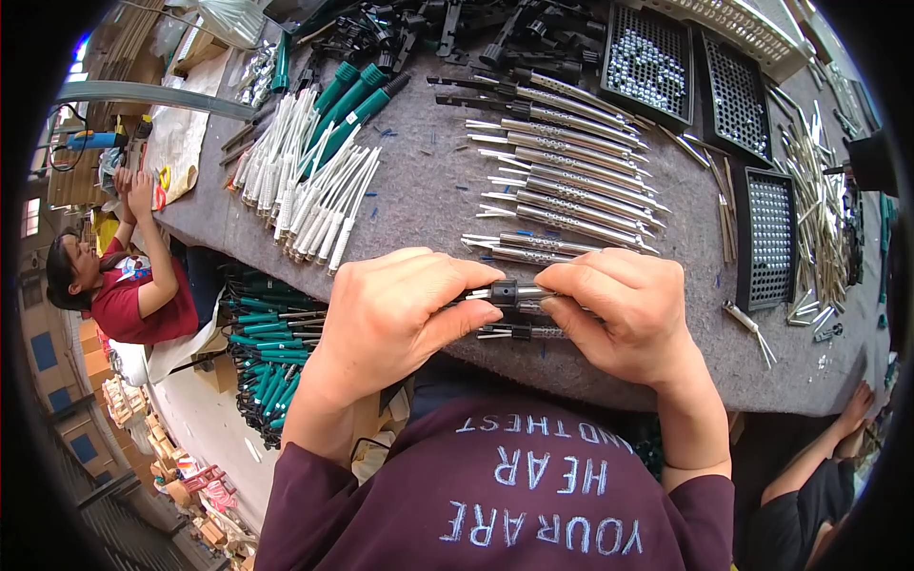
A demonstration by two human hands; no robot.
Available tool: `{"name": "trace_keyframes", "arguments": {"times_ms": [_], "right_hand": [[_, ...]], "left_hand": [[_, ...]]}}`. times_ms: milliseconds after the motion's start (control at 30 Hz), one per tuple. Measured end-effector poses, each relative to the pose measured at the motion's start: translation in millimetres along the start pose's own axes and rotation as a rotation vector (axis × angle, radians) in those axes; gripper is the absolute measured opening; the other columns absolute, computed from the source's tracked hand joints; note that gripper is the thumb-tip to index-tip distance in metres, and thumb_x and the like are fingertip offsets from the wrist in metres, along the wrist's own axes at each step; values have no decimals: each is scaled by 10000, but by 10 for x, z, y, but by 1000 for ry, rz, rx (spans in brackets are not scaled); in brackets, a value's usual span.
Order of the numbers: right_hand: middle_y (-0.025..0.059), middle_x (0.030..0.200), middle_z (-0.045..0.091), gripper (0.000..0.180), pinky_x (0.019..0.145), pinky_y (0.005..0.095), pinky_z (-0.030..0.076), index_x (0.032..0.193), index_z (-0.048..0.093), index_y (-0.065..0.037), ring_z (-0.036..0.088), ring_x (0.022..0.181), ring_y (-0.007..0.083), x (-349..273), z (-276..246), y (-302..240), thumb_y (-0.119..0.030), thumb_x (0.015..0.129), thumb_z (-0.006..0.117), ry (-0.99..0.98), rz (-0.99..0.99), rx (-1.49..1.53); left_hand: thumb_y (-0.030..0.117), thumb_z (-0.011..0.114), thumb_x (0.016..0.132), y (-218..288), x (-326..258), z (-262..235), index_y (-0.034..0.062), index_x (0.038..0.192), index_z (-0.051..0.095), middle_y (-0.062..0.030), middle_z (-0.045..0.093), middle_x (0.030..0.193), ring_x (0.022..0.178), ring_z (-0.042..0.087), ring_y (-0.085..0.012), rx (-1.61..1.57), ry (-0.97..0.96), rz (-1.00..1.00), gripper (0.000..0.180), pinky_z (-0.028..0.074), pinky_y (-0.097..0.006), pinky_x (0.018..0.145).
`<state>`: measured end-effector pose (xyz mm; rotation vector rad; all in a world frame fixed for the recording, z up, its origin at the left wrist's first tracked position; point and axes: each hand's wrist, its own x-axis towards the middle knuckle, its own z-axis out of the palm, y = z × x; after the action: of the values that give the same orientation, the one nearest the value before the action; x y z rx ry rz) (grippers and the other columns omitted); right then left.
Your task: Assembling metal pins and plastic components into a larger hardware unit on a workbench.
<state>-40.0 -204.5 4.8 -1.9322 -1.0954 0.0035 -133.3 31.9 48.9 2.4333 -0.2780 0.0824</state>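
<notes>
Near the table's front edge, my left hand (405,309) and my right hand (624,309) face each other, both pinched closed. Between their fingertips is a black collar (515,293) on a slim metal tube; the left fingers grip its wire end, the right fingers the metal side. Just below lies another tube with a black collar (521,332), close to my fingertips. Beyond my hands a row of perforated metal tubes (581,183) lies side by side, white wire ends mostly pointing left. The upper few carry black pieces (476,86) at their left ends.
White-wired rods (309,190) and green handles (357,119) lie at left. Black trays of small metal parts (649,62) stand at right, beside a heap of thin rods (819,209). Green-handled tools (271,352) are piled below the table. Co-workers are at left (129,285) and lower right (819,476).
</notes>
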Motion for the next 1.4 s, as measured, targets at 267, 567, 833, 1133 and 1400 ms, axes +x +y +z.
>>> {"name": "trace_keyframes", "arguments": {"times_ms": [267, 567, 833, 1133, 1400], "right_hand": [[-15, 820, 706, 166, 577, 334, 532, 985, 745, -146, 686, 701, 181, -9, 10, 20, -151, 834, 814, -8, -45, -53], [-8, 803, 687, 155, 557, 354, 523, 992, 743, -159, 686, 689, 200, -36, 11, 14, -180, 852, 806, -33, 10, -32], [0, 793, 673, 152, 555, 364, 522, 996, 741, -157, 681, 684, 215, -59, 23, 18, -183, 861, 805, -43, 8, -19], [16, 793, 678, 157, 564, 376, 534, 996, 738, -140, 692, 689, 229, -47, 8, 13, -168, 858, 807, -59, 28, -1], [18, 793, 692, 127, 568, 372, 549, 981, 738, -137, 709, 692, 232, -57, 41, 9, -191, 883, 797, -88, 36, 30]], "left_hand": [[123, 877, 794, 6, 31, 17, 45, 1036, 800, -95, 762, 849, 678, 681, -256, 48, 8, 34, 266, 513, -342, 605], [102, 875, 782, -20, 28, 87, 35, 1031, 798, -94, 762, 834, 659, 676, -243, 61, 75, 85, 269, 511, -340, 599], [87, 873, 776, -112, -15, 126, 26, 1027, 795, -87, 754, 820, 639, 662, -231, -63, 46, 73, 269, 503, -331, 598], [96, 867, 797, -102, 13, 154, 28, 1016, 797, -95, 762, 826, 646, 676, -225, 4, 86, 127, 240, 506, -326, 584], [84, 859, 792, -64, 14, 193, 17, 1012, 789, -106, 761, 827, 670, 700, -257, 24, 53, 126, 240, 524, -341, 596]]}}
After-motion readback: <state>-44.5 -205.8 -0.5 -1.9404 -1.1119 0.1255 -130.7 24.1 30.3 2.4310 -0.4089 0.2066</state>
